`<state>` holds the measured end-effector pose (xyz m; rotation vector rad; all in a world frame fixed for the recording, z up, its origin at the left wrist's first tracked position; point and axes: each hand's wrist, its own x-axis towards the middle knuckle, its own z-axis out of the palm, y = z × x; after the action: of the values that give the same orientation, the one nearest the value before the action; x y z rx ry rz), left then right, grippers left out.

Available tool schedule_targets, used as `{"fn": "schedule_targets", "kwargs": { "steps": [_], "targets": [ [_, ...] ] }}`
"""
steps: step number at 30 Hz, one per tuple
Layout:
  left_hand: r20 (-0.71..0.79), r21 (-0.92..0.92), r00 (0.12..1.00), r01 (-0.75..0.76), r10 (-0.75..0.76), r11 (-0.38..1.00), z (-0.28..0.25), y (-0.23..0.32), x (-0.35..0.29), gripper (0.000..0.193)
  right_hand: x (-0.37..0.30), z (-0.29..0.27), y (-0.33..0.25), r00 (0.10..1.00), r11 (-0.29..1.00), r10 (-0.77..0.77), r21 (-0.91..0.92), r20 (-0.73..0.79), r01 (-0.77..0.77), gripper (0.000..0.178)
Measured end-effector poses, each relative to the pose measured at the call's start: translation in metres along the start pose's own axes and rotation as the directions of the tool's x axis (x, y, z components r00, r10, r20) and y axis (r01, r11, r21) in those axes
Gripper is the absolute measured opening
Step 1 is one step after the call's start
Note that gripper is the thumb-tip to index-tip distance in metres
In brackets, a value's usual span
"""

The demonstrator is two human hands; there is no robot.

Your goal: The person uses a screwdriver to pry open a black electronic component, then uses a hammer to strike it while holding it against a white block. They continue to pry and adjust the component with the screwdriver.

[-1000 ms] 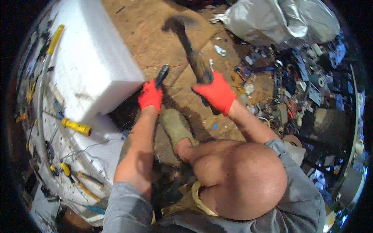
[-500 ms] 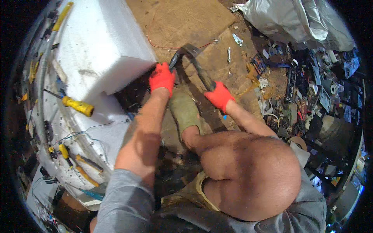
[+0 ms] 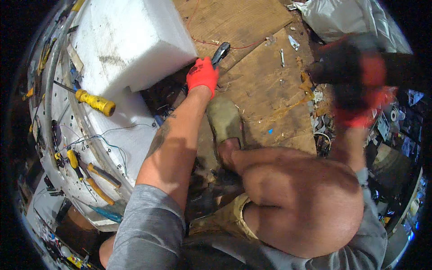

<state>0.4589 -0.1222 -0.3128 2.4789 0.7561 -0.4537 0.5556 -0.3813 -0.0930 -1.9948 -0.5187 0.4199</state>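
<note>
with my red-gloved left hand (image 3: 201,77) i am grasping a narrow dark piece (image 3: 220,53) above the cardboard (image 3: 265,103); what kind it is, i cannot tell. my fingers are wrapping its near end, probably so that the far end is pointing freely away from me. my right hand (image 3: 360,110) is showing far to the right, well apart from the left one, and it is seeming to be clenched around a long dark tool (image 3: 324,72), too blurred for naming. my shoe (image 3: 223,119) is resting just behind the left hand, i think for giving me balance. the white foam block (image 3: 157,27) is standing close beside this hand and is limiting its room on the left. beyond the piece, a thin red wire (image 3: 245,47) is crossing the cardboard. on the left, a yellow screwdriver (image 3: 95,102) and yellow-handled tools (image 3: 100,191) are lying, maybe for easy reaching. behind the right hand, a silvery bag (image 3: 355,18) and mixed scrap (image 3: 396,112) are crowding that side, partly hidden by it
</note>
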Motion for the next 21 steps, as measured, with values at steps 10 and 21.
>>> {"fn": "schedule_targets", "kwargs": {
  "steps": [10,21],
  "targets": [
    [-0.023,-0.034,0.999,0.028,-0.029,0.999,-0.005,0.008,0.006,0.039,0.014,0.118,0.078,0.919,0.918,0.393,-0.043,-0.023,-0.394,0.041],
    [0.027,-0.635,0.998,0.059,-0.054,0.770,-0.003,0.004,-0.082,0.039,-0.008,0.113,0.206,0.796,0.707,0.525,-0.365,-0.301,-0.605,0.062]
  ]
}}
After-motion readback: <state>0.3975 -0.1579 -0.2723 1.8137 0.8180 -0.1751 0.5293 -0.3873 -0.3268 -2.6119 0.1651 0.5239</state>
